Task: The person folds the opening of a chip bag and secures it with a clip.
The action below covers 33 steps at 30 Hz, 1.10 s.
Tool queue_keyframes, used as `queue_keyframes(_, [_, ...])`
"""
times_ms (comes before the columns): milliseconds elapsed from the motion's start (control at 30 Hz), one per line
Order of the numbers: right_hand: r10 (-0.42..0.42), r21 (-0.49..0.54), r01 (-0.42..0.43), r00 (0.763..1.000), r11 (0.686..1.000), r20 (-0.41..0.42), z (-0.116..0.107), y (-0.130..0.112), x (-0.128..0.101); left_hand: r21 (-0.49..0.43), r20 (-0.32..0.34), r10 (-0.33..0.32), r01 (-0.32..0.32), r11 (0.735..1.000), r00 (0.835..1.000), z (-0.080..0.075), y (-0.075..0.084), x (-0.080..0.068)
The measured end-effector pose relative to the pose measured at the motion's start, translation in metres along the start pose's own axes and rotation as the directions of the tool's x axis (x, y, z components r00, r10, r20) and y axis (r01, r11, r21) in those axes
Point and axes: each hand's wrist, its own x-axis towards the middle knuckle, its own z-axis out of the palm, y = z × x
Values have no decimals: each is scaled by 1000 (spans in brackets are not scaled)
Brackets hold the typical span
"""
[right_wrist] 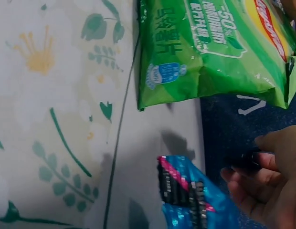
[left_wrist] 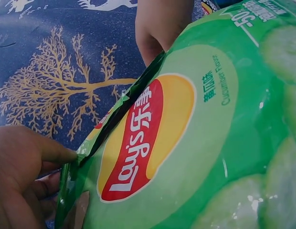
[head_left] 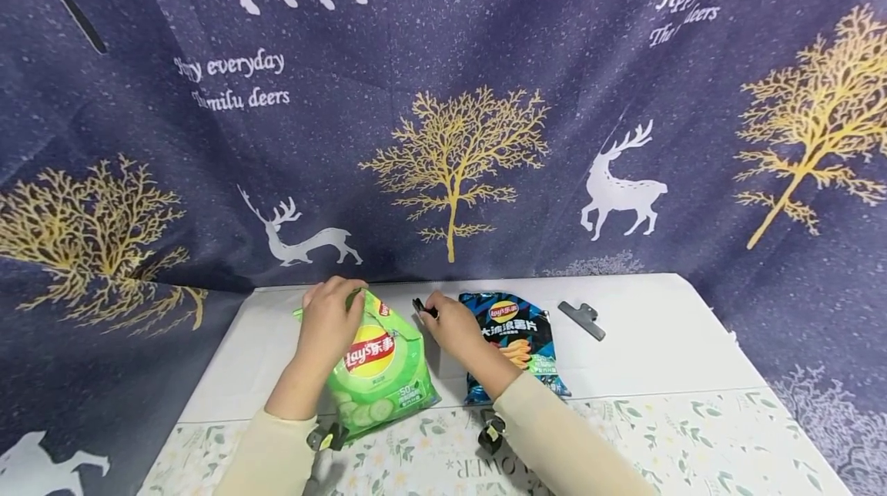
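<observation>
A green Lay's cucumber chip bag [head_left: 381, 388] stands tilted on the left of the table, its top edge folded over. My left hand [head_left: 331, 324] pinches the folded top at its left corner; in the left wrist view the thumb and fingers [left_wrist: 57, 151] lie on either side of the fold. Just right of the bag, my right hand [head_left: 452, 326] holds a black clip [head_left: 423, 308] by its handle end, apart from the bag. The right wrist view shows this dark clip [right_wrist: 246, 160] between thumb and fingers, its outline blurred into the backdrop.
A blue-and-black Lay's bag [head_left: 516, 338] lies behind my right forearm. Farther right rests a second black clip [head_left: 582, 320]. The white table [head_left: 644, 350] has a flowered cover [head_left: 693, 434] at its front, and a dark blue deer-print cloth [head_left: 485, 41] hangs behind.
</observation>
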Motion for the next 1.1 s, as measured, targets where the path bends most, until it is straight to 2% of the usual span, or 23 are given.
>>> queue_keyframes(233, [21,91,-23,1000,996,21,-8,6,-3,-18,21,11,-11,1000,1000,-1,2,1])
queue_keyframes(367, [32,160,-34,999,986,20,-15,5,-8,-22,6,27,-26,999,1000,1,4,2])
queue_keyframes(600, [66,221,-69,998,973,22,-24,0,-14,-30,-8,58,-59,998,998,3,11,2])
queue_keyframes(967, [62,347,-78,996,935,57,-43,-4,-24,-44,-23,103,-104,994,994,6,20,6])
queue_keyframes(1100, [100,410,-121,992,904,71,-46,-3,-26,-49,-35,117,-119,992,993,8,21,4])
